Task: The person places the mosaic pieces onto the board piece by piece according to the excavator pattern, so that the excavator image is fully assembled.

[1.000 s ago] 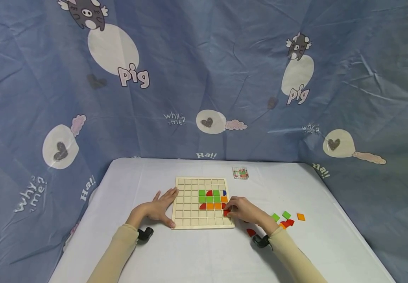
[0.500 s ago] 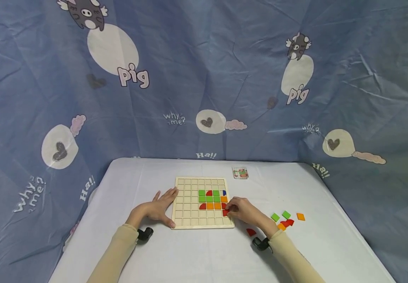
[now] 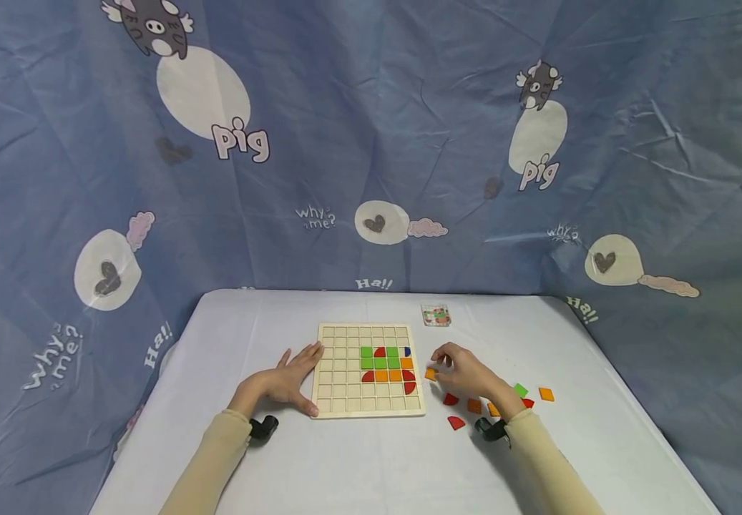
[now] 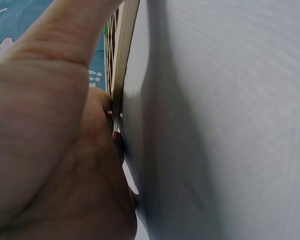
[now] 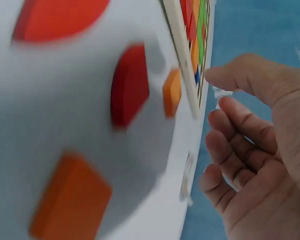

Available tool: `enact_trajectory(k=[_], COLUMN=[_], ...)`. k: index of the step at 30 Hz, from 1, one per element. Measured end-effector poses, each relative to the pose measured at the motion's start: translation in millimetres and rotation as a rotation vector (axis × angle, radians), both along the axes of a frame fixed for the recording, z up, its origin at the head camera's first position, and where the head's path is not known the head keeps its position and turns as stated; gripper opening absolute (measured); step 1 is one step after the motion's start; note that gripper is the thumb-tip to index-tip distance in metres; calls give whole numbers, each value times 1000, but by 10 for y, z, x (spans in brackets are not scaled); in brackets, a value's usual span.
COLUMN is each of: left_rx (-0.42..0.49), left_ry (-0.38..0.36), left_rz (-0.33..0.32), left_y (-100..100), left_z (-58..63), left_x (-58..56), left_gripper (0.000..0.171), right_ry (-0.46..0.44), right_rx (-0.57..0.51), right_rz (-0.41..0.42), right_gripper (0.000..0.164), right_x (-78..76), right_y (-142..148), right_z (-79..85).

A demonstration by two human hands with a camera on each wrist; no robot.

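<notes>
A wooden grid board point(image 3: 335, 390) lies on the white table, with green and orange squares, red quarter-circle tiles and a blue tile point(image 3: 407, 352) in its right half. Along its left edge rests my left hand point(image 3: 287, 379), fingers and thumb spread. My right hand point(image 3: 464, 370) hovers right of the board, fingers loosely bent. In the right wrist view, nothing sits between that thumb and the fingers. An orange square tile point(image 3: 431, 374) lies close to its fingertips, beside the board. Two red quarter-circles point(image 3: 409, 388) stack into a half disc at the board's right edge.
Loose red quarter-circles point(image 3: 456, 423) and orange squares point(image 3: 474, 405) lie below my right hand. Farther right are a green tile point(image 3: 521, 390) and another orange square point(image 3: 546, 394). A printed card point(image 3: 436, 315) lies behind the board. Blue patterned cloth point(image 3: 319, 157) hangs behind the table.
My right hand has let go of the lower red quarter-circle on the board and moved right, away from the edge. Loose tiles beneath it are now uncovered. The left hand stays put.
</notes>
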State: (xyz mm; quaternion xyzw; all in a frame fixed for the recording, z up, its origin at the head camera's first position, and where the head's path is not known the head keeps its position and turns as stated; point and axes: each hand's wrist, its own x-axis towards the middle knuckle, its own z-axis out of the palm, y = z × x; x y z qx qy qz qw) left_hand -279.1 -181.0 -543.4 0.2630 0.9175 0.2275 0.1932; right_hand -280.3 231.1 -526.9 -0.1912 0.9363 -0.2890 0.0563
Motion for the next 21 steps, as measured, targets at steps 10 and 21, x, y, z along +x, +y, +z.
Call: enact_trajectory(k=[10,21], left_rx=[-11,-21], left_ry=[0,1], left_rz=[0,0], left_y=[-6,6], left_z=[5,29], left_x=[11,8], left_gripper=[133,134], right_ry=[-97,-134], right_rx=[44,-2], right_rz=[-68,-49], right_gripper=[41,21], right_x=[-121,-125], right_y=[75,-39], right_z=[-143,-150])
